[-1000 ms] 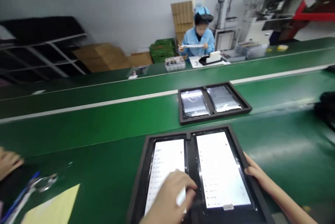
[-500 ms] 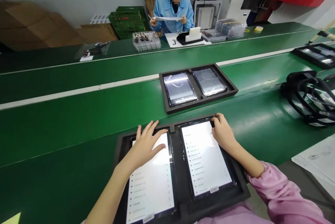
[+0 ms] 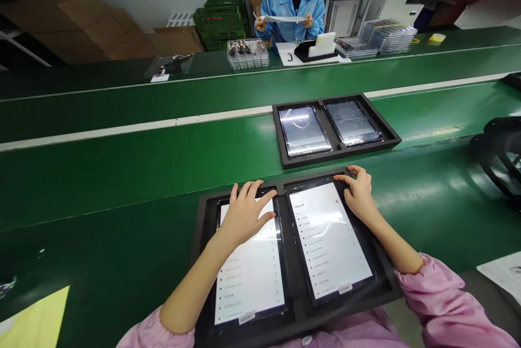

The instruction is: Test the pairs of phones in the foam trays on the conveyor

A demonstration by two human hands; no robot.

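A black foam tray (image 3: 292, 239) lies in front of me with two lit tablets side by side. My left hand (image 3: 246, 216) is spread over the upper part of the left tablet (image 3: 252, 277), fingertips near its top edge. It holds nothing. My right hand (image 3: 359, 193) is at the upper right corner of the right tablet (image 3: 331, 245), index finger stretched to its top edge and the other fingers by the tray rim; nothing is held in it. Both screens show white lists, the right one headed "Internet". A small label sits at the bottom of each tablet.
Beyond is a second black tray (image 3: 341, 148) with two dark-screened tablets. A black headset (image 3: 502, 155) lies at the right, papers (image 3: 504, 274) at lower right, a yellow sheet (image 3: 40, 321) at lower left. Across the bench, a person in blue (image 3: 291, 6) holds paper.
The view has shifted, so most things sit further right. My right index finger has straightened along the right tablet's top edge. My left hand stays spread over the left tablet.
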